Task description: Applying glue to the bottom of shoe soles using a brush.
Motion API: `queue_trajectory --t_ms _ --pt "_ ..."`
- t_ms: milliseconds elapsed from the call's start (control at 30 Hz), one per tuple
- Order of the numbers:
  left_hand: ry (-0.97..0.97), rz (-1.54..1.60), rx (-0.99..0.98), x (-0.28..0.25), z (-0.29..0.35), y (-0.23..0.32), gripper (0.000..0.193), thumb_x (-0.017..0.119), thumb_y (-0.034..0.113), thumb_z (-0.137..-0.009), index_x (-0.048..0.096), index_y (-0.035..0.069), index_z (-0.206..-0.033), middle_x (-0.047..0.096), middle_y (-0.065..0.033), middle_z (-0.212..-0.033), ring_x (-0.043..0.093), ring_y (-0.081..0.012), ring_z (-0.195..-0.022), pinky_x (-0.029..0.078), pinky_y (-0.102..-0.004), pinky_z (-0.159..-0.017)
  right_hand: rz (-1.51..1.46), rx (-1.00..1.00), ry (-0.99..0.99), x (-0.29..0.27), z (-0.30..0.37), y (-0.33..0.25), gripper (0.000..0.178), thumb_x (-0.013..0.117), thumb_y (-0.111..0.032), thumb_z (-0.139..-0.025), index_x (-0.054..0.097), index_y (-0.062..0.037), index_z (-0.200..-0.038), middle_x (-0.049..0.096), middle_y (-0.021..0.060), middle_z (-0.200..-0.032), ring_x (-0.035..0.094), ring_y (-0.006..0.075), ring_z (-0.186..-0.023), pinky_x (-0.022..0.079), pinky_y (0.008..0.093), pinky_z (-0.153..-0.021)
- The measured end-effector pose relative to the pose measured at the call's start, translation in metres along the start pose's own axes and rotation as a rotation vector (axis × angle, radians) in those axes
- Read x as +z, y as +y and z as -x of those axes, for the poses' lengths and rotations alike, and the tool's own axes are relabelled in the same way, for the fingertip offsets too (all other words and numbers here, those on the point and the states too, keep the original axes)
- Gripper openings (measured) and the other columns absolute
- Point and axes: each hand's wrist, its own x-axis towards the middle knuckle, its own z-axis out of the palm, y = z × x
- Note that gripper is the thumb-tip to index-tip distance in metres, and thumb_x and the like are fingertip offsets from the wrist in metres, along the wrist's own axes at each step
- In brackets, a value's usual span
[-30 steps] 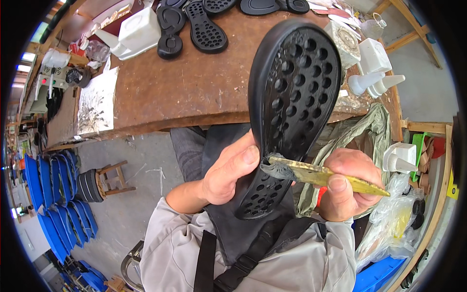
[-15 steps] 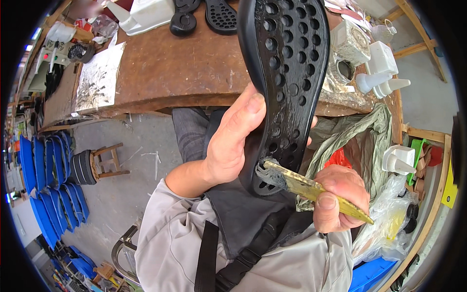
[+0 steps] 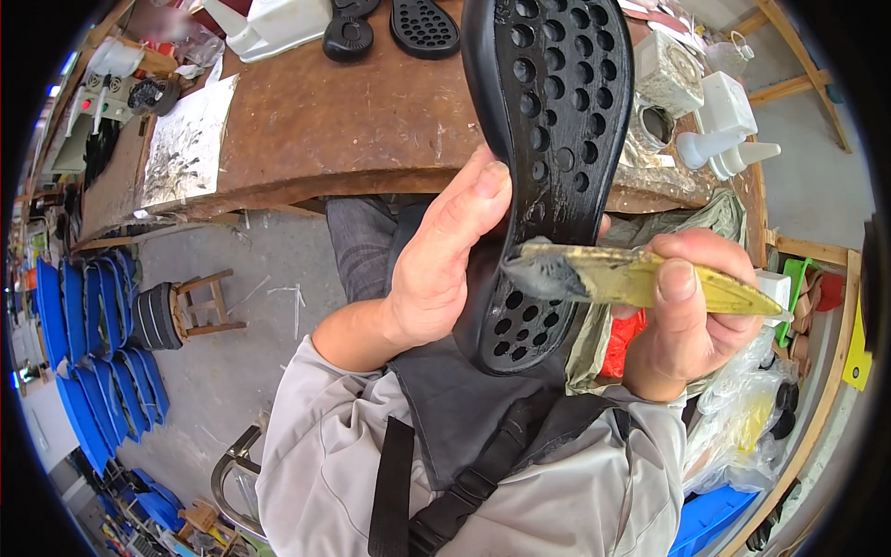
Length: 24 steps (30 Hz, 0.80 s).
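My left hand (image 3: 445,255) is wrapped round the side of a black shoe sole (image 3: 561,200), its thumb along the edge and a fingertip showing at the far side. The sole stands lengthwise in front of me, its face with rows of round holes turned up. Its heel end, nearest me, has a wet shine. My right hand (image 3: 691,316) is closed on the flat yellow handle of a glue brush (image 3: 622,277). The brush's grey, matted bristles lie over the narrow waist of the sole; whether they touch it I cannot tell.
Beyond stands a brown worktable (image 3: 353,130) with a stained white paper (image 3: 188,148), a white spouted bottle (image 3: 288,28) and other black soles (image 3: 424,26). At its right are a smeared square container (image 3: 668,79) and spouted bottles (image 3: 729,111). A small stool (image 3: 218,304) is at left, plastic bags (image 3: 733,427) at right.
The brush has moved from the heel end up to the sole's waist, its handle now nearly level. My right hand has shifted up and right; the left keeps its hold.
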Motion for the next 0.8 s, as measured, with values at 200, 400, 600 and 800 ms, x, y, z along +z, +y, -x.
queue_trajectory --t_ms 200,400,600,800 --pt "-0.100 0.026 -0.081 -0.012 -0.006 0.002 0.051 0.028 0.038 -0.096 0.031 0.002 -0.131 0.054 -0.0291 -0.114 0.062 -0.0347 -0.093 0.052 -0.0418 -0.083 0.081 -0.350 -0.303 -0.013 0.010 0.015 0.020 0.068 0.002 -0.072 0.061 0.0083 -0.089 0.063 0.0135 -0.065 0.059 0.0180 -0.046 0.044 0.0252 -0.041" --pt "-0.060 0.065 -0.103 -0.007 -0.004 0.004 0.051 0.029 0.039 -0.095 0.036 0.001 -0.128 0.055 -0.0289 -0.112 0.063 -0.0332 -0.092 0.053 -0.0412 -0.081 0.037 -0.194 -0.204 -0.019 0.007 0.009 0.020 0.069 0.003 -0.072 0.061 0.0081 -0.088 0.063 0.0124 -0.064 0.059 0.0190 -0.047 0.045 0.0272 -0.043" --pt "0.006 0.009 -0.105 -0.008 -0.006 0.004 0.052 0.029 0.041 -0.096 0.039 0.000 -0.126 0.058 -0.0270 -0.108 0.064 -0.0300 -0.091 0.054 -0.0396 -0.080 0.153 -0.366 -0.585 -0.016 -0.007 0.002 0.022 0.072 0.003 -0.070 0.061 0.0066 -0.089 0.062 0.0118 -0.064 0.059 0.0181 -0.046 0.045 0.0277 -0.042" --pt "-0.054 0.200 -0.244 -0.012 -0.008 -0.002 0.049 0.031 0.038 -0.096 0.041 -0.001 -0.125 0.058 -0.0251 -0.108 0.064 -0.0298 -0.091 0.055 -0.0397 -0.079 0.093 -0.448 -0.752 -0.014 -0.021 0.000 0.023 0.072 0.003 -0.068 0.062 0.0065 -0.088 0.063 0.0107 -0.065 0.057 0.0179 -0.043 0.042 0.0265 -0.037"
